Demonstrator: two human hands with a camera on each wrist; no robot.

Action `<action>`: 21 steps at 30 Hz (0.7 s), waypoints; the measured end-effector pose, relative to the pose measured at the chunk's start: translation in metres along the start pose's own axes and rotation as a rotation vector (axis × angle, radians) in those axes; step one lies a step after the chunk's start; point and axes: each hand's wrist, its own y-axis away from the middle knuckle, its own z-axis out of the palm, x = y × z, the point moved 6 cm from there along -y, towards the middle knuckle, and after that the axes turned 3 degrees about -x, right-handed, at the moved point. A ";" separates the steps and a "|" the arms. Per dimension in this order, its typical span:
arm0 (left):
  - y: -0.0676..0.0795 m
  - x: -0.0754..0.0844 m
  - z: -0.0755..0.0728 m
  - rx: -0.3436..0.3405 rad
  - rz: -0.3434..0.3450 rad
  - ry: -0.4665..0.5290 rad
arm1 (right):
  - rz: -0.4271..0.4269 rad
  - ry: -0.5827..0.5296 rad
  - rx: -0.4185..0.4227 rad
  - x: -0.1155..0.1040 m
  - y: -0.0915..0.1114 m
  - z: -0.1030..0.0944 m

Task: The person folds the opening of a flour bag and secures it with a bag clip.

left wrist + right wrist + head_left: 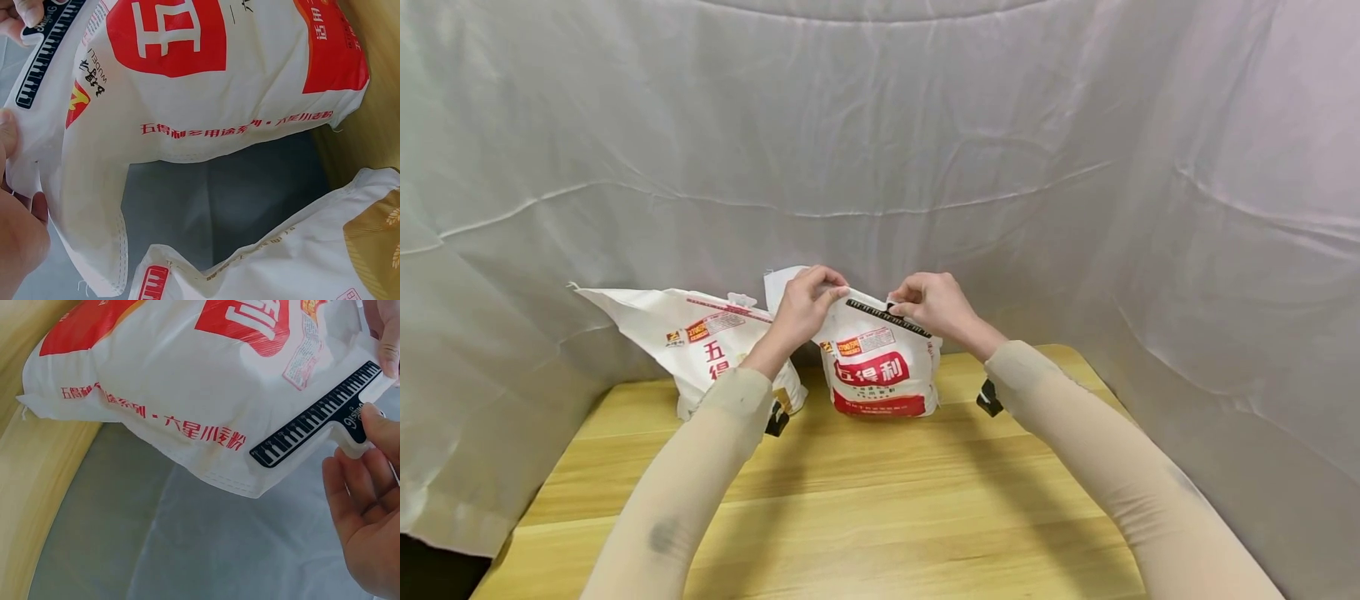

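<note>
A white flour bag (898, 343) with red print stands upright near the table's back edge. Along its top lies a black bag clip (912, 325) with a piano-key pattern. My right hand (938, 303) pinches the clip's handle between thumb and fingers, as the right wrist view shows with the clip (306, 425) seen face on. To the left, my left hand (805, 305) grips the bag's top edge beside the clip's end, thumb in front. The bag's loose upper corner sticks up behind that hand.
A second flour bag (662, 329) leans at the left, with a red clip (153, 282) across its top, partly behind my left forearm. Grey cloth (880, 150) hangs close behind the wooden table (880, 508) and along both sides.
</note>
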 end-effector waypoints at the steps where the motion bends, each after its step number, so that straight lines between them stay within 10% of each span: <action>1: 0.000 0.001 0.000 0.003 0.004 -0.003 | 0.008 -0.005 -0.003 0.001 0.000 0.000; 21: -0.011 0.033 0.001 0.096 0.167 -0.215 | 0.068 -0.157 0.073 0.018 0.008 -0.011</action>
